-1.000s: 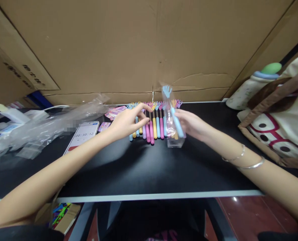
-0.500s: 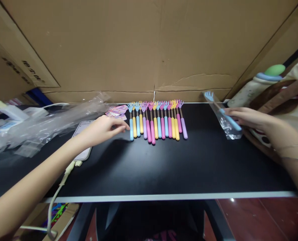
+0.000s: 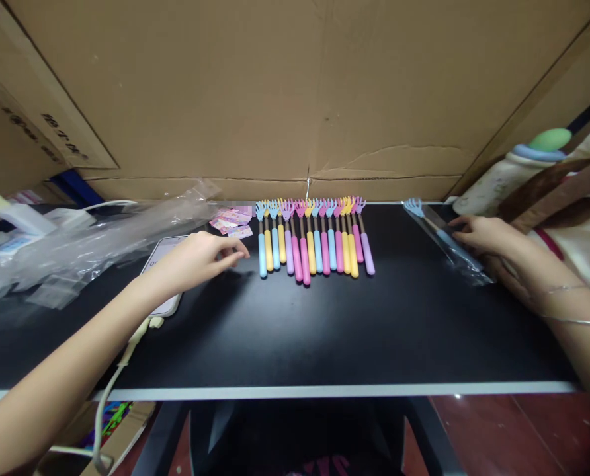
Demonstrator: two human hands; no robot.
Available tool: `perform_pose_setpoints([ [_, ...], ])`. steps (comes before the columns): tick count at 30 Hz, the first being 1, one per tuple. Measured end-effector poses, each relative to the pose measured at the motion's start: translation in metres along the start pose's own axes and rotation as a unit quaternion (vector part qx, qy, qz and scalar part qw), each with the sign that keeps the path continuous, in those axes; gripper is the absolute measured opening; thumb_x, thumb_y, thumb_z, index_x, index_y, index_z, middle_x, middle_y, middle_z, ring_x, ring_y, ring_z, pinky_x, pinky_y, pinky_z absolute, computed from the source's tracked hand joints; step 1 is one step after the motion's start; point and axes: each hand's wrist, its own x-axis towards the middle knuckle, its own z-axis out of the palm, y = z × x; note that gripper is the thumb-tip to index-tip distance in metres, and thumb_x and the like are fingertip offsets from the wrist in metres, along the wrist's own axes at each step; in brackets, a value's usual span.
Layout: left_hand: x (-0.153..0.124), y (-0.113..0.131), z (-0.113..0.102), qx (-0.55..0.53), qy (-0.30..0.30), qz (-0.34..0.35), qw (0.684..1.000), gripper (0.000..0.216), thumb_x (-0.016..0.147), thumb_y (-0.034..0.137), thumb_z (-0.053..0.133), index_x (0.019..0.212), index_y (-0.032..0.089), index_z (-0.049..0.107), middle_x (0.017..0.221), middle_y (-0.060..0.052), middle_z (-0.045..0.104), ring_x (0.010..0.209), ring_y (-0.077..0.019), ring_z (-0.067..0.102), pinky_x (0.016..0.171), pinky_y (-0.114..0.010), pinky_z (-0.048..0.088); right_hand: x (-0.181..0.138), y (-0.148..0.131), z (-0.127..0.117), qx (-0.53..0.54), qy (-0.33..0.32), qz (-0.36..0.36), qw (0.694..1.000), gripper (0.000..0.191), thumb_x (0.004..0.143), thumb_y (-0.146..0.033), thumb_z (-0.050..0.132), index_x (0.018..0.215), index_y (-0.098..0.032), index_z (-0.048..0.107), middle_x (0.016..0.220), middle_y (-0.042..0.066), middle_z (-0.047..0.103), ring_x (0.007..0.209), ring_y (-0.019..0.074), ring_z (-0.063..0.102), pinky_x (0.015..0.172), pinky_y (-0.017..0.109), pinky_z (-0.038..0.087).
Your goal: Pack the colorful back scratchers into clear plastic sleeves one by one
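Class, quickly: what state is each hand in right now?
Left hand: open, loosely curled, holding nothing.
Right hand: closed on the bagged blue scratcher.

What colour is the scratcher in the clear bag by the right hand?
Light blue, claw and handle alike: the scratcher shows best in the head view.

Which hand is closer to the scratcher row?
Left. Left hand sits just left of the scratcher row; right hand is well off to its right, holding a bagged blue scratcher.

There are sixteen loose back scratchers [image 3: 315,241], one bagged scratcher [image 3: 441,235] and one phone [image 3: 163,264].
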Motion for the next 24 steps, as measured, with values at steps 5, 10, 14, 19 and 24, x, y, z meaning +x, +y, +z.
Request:
perform_pose_setpoints([
  [5, 0.004, -0.001, 0.003, 0.041, 0.015, -0.011, 0.999, 0.036, 0.09, 0.043, 0.042, 0.107, 0.025, 0.069, 0.089, 0.0, 0.075, 0.078, -0.021, 0.069, 0.072, -0.029, 0.047, -0.015, -0.014, 0.003, -0.088, 0.108, -0.065, 0.988, 0.041, 0.087, -0.031, 0.049, 0.115, -0.006, 0.065, 0.111, 0.03, 0.066, 0.098, 0.0419, 0.065, 0.079, 0.05, 0.05],
  [10, 0.024, 0.007, 0.006, 0.081, 0.038, 0.037, 0.995, 0.05, 0.094, 0.045, 0.037, 0.131, 0.018, 0.057, 0.129, -0.009, 0.065, 0.115, -0.0285, 0.063, 0.099, -0.039, 0.046, -0.031, -0.061, 0.01, -0.074, 0.176, -0.253, 0.949, 0.056, 0.092, -0.039, 0.039, 0.136, -0.006, 0.051, 0.132, 0.023, 0.058, 0.128, 0.0347, 0.05, 0.107, 0.046, 0.039],
  [14, 0.05, 0.02, 0.016, 0.08, 0.002, 0.025, 0.996, 0.067, 0.096, 0.056, 0.033, 0.147, 0.013, 0.04, 0.137, -0.017, 0.057, 0.123, -0.0323, 0.059, 0.103, -0.044, 0.044, -0.029, -0.105, 0.032, 0.004, 0.133, -0.376, 0.917, 0.059, 0.095, -0.046, 0.033, 0.142, -0.012, 0.045, 0.142, 0.018, 0.053, 0.133, 0.0302, 0.048, 0.111, 0.046, 0.038],
  [19, 0.07, 0.033, 0.03, 0.082, -0.043, 0.017, 0.996, 0.078, 0.095, 0.064, 0.032, 0.157, 0.02, 0.017, 0.162, -0.018, 0.018, 0.143, -0.0342, 0.036, 0.115, -0.044, 0.032, -0.031, -0.14, 0.065, 0.105, 0.048, -0.406, 0.907, 0.068, 0.095, -0.057, 0.032, 0.151, -0.019, 0.035, 0.156, 0.015, 0.037, 0.146, 0.0338, 0.03, 0.117, 0.054, 0.028],
  [24, 0.071, 0.037, 0.034, 0.101, -0.079, -0.012, 0.992, 0.08, 0.094, 0.064, 0.035, 0.157, 0.019, 0.017, 0.162, -0.019, 0.015, 0.147, -0.0343, 0.026, 0.118, -0.043, 0.026, -0.04, -0.15, 0.077, 0.104, 0.025, -0.396, 0.912, 0.077, 0.093, -0.064, 0.03, 0.152, -0.014, 0.034, 0.16, 0.018, 0.029, 0.149, 0.0366, 0.017, 0.12, 0.054, 0.02],
])
